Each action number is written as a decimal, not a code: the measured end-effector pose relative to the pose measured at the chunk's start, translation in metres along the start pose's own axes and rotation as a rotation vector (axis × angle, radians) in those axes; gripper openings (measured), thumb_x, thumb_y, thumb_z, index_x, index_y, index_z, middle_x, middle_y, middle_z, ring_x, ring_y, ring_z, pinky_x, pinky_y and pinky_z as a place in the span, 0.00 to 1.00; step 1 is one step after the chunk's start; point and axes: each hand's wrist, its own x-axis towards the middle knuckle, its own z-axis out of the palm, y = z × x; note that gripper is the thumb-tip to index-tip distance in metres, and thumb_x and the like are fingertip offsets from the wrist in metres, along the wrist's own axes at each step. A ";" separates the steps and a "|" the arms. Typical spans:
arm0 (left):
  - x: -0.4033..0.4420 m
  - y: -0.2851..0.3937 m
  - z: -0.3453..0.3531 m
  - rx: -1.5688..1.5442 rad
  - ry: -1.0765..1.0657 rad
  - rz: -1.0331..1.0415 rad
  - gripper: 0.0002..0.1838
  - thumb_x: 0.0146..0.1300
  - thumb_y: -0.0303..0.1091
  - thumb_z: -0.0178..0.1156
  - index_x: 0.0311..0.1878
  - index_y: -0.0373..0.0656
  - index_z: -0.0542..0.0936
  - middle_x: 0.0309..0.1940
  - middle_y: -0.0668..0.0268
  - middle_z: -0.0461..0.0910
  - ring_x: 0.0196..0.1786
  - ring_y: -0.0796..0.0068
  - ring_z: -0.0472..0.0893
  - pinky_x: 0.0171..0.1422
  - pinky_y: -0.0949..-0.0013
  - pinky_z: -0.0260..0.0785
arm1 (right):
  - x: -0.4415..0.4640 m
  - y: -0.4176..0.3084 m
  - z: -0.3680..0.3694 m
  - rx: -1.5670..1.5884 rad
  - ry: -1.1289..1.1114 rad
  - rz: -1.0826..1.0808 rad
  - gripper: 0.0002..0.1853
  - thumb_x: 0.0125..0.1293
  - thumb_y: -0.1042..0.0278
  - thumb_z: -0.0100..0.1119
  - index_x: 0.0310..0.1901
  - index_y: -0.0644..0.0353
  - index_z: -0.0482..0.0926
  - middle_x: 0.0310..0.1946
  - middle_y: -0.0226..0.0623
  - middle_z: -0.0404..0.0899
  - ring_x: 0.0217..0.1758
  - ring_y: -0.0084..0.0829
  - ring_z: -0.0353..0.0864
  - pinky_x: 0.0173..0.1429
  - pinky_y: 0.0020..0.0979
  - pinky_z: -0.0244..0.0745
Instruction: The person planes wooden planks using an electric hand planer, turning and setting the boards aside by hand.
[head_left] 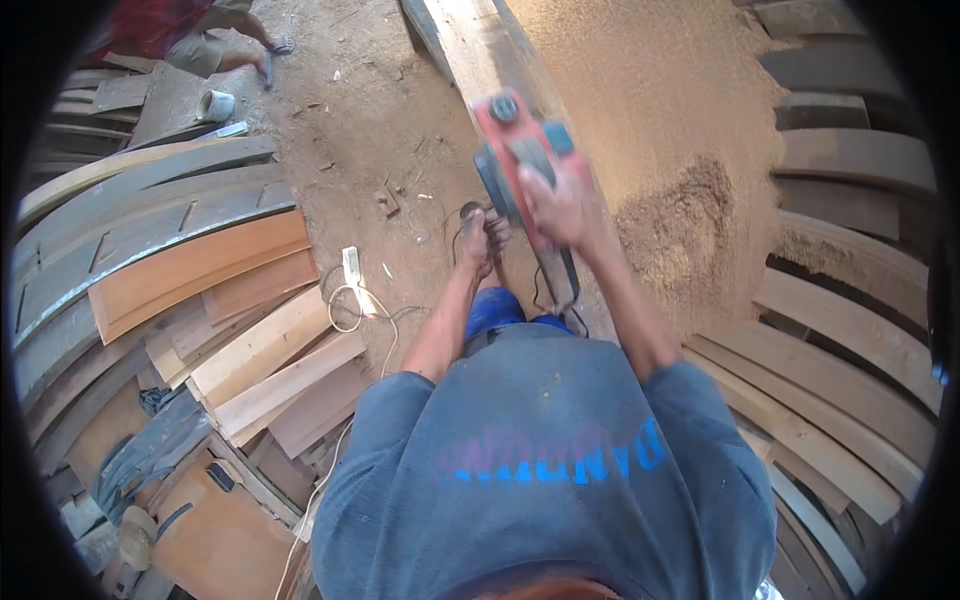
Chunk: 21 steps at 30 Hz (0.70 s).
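A red and black electric planer rests on a long wooden board that runs away from my body. My right hand is wrapped round the planer's rear handle; the tool and hand are slightly blurred. To the left of the planer, beside the board, my left hand is closed, with a small dark thing at its fingers that I cannot make out. A dark cord hangs below the planer near my legs.
Planks are stacked at the left, and more boards line the right. Wood shavings cover the ground. A white power strip with a cable lies left. Another person is at the top left, near a white bucket.
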 end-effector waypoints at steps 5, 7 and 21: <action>-0.032 0.026 0.032 0.100 0.039 0.067 0.30 0.81 0.61 0.43 0.61 0.42 0.77 0.39 0.71 0.80 0.36 0.76 0.79 0.43 0.70 0.71 | 0.052 -0.034 -0.028 0.358 0.011 0.000 0.22 0.81 0.45 0.51 0.51 0.59 0.80 0.24 0.23 0.74 0.24 0.15 0.73 0.29 0.22 0.72; -0.039 0.026 0.034 0.069 -0.016 0.075 0.31 0.81 0.61 0.44 0.62 0.41 0.77 0.40 0.70 0.80 0.40 0.74 0.81 0.46 0.68 0.73 | 0.047 -0.044 -0.043 0.424 -0.009 -0.021 0.26 0.80 0.41 0.52 0.54 0.62 0.77 0.25 0.22 0.73 0.23 0.13 0.72 0.27 0.20 0.70; 0.014 -0.001 0.013 -0.161 -0.169 0.056 0.37 0.78 0.66 0.45 0.67 0.40 0.76 0.52 0.63 0.84 0.48 0.68 0.83 0.61 0.59 0.74 | -0.123 0.031 -0.003 0.229 -0.063 0.259 0.20 0.75 0.53 0.57 0.50 0.66 0.79 0.27 0.37 0.79 0.32 0.33 0.81 0.39 0.39 0.76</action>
